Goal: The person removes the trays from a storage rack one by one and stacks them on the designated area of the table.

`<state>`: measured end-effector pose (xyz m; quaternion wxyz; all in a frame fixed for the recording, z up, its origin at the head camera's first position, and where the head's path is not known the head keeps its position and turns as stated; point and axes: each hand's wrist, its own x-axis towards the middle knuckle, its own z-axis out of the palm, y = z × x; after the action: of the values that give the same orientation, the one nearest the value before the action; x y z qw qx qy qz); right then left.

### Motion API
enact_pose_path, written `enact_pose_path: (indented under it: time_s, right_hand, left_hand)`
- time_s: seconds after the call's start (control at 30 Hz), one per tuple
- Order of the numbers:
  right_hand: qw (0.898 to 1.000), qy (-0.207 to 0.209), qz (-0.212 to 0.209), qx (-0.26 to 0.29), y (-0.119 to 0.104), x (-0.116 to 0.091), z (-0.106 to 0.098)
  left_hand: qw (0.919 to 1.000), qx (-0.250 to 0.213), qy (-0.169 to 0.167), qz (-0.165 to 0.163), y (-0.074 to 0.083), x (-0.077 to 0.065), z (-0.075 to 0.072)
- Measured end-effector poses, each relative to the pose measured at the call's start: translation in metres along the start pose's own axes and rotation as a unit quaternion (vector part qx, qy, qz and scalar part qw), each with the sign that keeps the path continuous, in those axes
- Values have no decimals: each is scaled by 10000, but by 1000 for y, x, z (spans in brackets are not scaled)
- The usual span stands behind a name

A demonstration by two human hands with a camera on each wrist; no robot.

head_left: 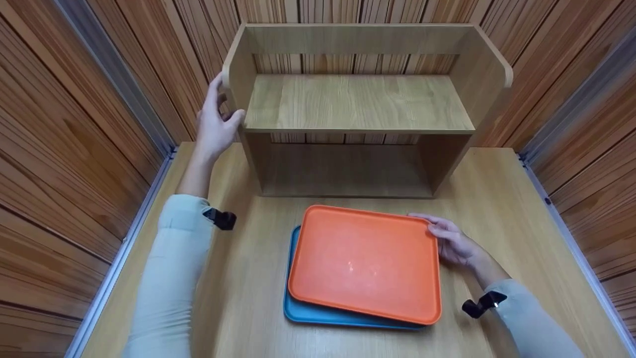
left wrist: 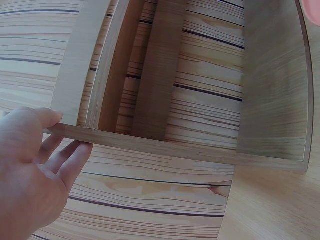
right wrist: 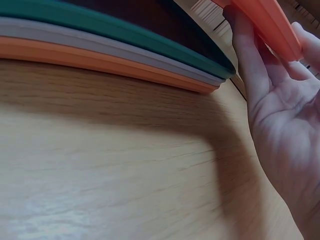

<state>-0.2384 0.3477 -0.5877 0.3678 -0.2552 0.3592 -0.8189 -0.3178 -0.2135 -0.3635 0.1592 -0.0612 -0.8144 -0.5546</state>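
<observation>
My left hand (head_left: 217, 128) grips the left side panel of a two-tier wooden shelf (head_left: 360, 102). In the left wrist view, the thumb of that hand (left wrist: 30, 172) lies on one face of the panel and the fingers on the other. With my right hand (head_left: 453, 244) I pinch the right edge of an orange tray (head_left: 365, 263). The right wrist view shows this tray (right wrist: 272, 27) raised and tilted above a stack of trays. Blue-green on top, the stack's upper tray (head_left: 343, 315) peeks out below and left of the orange one; grey and orange rims (right wrist: 125, 69) lie beneath.
The shelf stands at the back of a wooden table (head_left: 248, 298), near a wood-slat wall (head_left: 198, 44). Slatted side walls with metal rails (head_left: 121, 258) bound the table left and right. The trays lie in front of the shelf.
</observation>
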Motion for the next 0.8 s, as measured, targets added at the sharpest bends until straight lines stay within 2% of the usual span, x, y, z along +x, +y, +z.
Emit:
enact_pose_path:
  time_s: [0.37,0.57,0.8]
  right_hand:
    - [9986,-87,329,-395,-3,3,2]
    - [9981,-150,411,-426,-3,7,3]
    - [9960,-12,708,-551,-4,9,6]
  left_hand:
    - [10000,36,-4,-78,-1,1,-1]
    - [10000,62,5,-78,-2,1,-1]
    - [10000,-3,-18,-82,0,0,0]
